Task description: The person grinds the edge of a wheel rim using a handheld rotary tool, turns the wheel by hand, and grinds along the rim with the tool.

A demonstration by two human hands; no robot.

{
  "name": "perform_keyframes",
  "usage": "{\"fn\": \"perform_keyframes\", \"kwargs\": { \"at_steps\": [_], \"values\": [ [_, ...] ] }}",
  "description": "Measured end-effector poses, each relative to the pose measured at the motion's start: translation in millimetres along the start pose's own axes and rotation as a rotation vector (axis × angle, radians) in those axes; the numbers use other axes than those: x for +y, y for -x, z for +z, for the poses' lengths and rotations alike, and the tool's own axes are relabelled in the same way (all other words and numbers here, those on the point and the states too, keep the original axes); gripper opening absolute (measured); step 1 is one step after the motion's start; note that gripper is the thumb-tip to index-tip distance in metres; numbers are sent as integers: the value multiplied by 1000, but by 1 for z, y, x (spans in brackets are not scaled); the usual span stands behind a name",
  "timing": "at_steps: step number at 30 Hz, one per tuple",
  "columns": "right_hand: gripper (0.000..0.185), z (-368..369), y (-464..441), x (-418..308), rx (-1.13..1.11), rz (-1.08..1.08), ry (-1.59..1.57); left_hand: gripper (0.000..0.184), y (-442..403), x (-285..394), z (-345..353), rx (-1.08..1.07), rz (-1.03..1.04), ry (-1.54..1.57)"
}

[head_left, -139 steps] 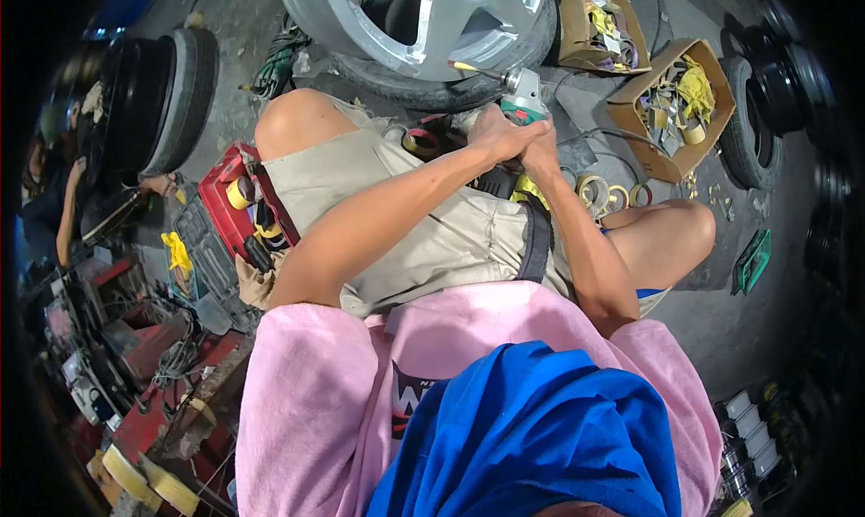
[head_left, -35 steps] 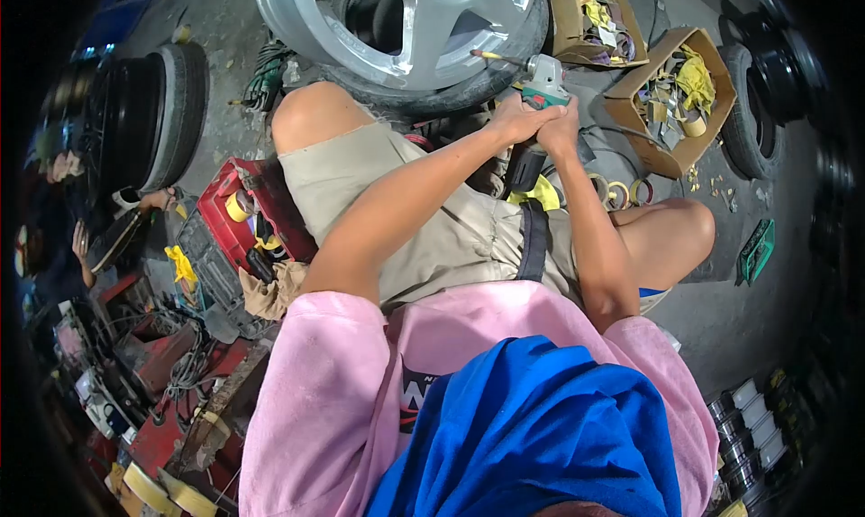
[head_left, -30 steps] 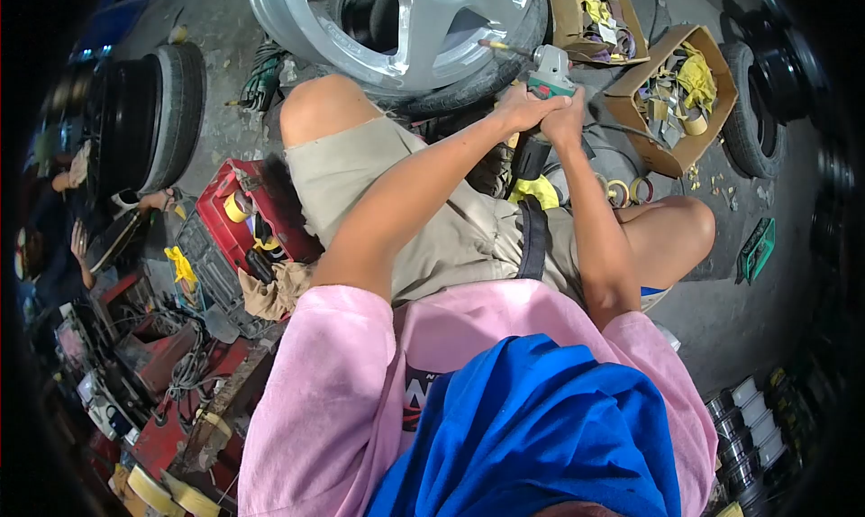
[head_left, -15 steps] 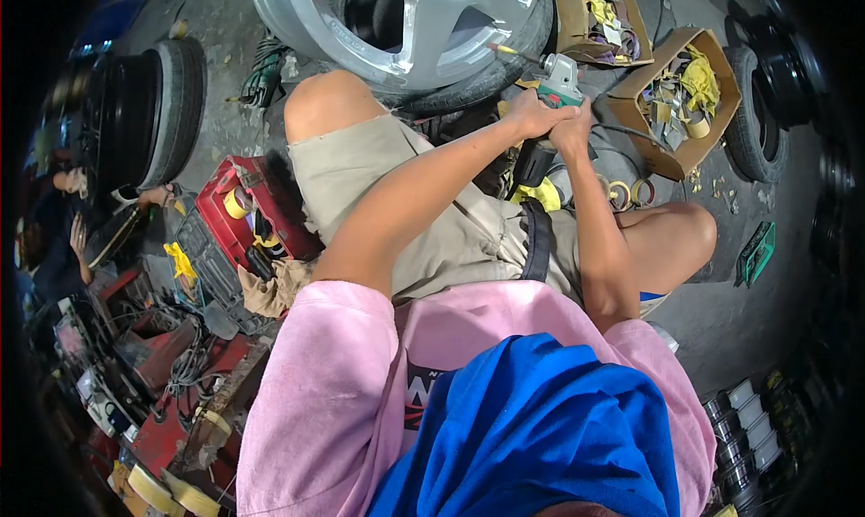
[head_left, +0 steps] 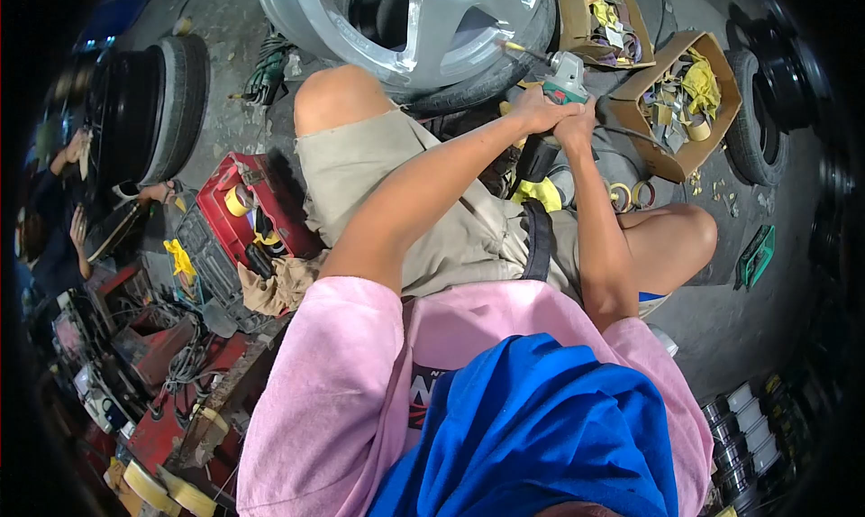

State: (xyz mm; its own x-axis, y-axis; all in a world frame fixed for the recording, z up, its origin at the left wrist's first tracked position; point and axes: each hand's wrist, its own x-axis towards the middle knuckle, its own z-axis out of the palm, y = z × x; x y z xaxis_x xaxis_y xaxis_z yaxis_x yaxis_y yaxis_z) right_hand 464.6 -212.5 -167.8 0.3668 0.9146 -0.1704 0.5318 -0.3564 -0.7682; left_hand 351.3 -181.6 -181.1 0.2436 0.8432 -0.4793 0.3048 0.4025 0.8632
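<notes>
One big silver wheel (head_left: 437,26) dominates the floor ahead of the person, its spoked face turned towards them, with a dark tyre (head_left: 487,91) showing beneath its near edge. Well to the left of the wheel stands another tyre (head_left: 183,102), and well to its right, past the boxes, a third tyre (head_left: 761,170).

Two open cardboard boxes hold mixed scraps and yellow cloth: the farther box (head_left: 569,21) just beside the wheel's right edge, the nearer box (head_left: 662,161) farther right of it and closer to the person. A red toolbox (head_left: 218,212) lies open to the near left of the wheel, a crumpled beige cloth (head_left: 279,287) against its near end.

The power tool (head_left: 568,71), with a grey head and green collar, is just off the wheel's near right edge, its black rear end pointing back towards the person. Both hands are closed around it: the left hand (head_left: 543,111) below the collar on the side nearer the wheel, the right hand (head_left: 575,127) on the far side from it, the two touching. Well to the right of the wheel, nearer the person, lies a green tray (head_left: 757,256). Tape rolls (head_left: 642,193) sit behind the tool, on the wheel's near right side. Smallest, a thin yellow-tipped bit (head_left: 514,45) reaches from the tool's head over the wheel's edge; whether it touches, I cannot tell.
</notes>
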Motion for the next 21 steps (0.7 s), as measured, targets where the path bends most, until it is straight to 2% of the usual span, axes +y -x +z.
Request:
{"fn": "perform_keyframes", "kwargs": {
  "at_steps": [2,3,5,7,9,11,12,14,15,17,21],
  "values": [
    [66,12,-5,9,191,-30,88,89,2,4,-6,-18,10,10],
    [66,9,-4,7,190,-31,88,89,-1,2,-5,-39,41,27],
    [70,2,-4,1,63,-8,-27,89,-6,-1,-1,-57,78,47],
    [69,1,-10,14,21,-23,-11,91,2,-2,5,23,40,19],
    [68,4,-15,30,-20,-34,4,91,3,3,5,-2,-33,-19],
    [61,12,-20,45,-22,-55,-127,69,9,14,3,49,-152,-149],
    [61,12,-19,46,-19,-57,-128,69,11,13,3,49,-148,-151],
    [105,13,-25,40,28,18,-101,68,7,17,-5,-3,48,-43],
    [105,15,-28,41,36,9,-109,68,2,16,-4,1,59,-49],
    [107,15,-29,42,53,-3,-99,89,-6,8,0,3,14,-41],
    [97,13,-20,43,37,-1,-51,88,4,7,3,-18,46,14]
  ]
}}
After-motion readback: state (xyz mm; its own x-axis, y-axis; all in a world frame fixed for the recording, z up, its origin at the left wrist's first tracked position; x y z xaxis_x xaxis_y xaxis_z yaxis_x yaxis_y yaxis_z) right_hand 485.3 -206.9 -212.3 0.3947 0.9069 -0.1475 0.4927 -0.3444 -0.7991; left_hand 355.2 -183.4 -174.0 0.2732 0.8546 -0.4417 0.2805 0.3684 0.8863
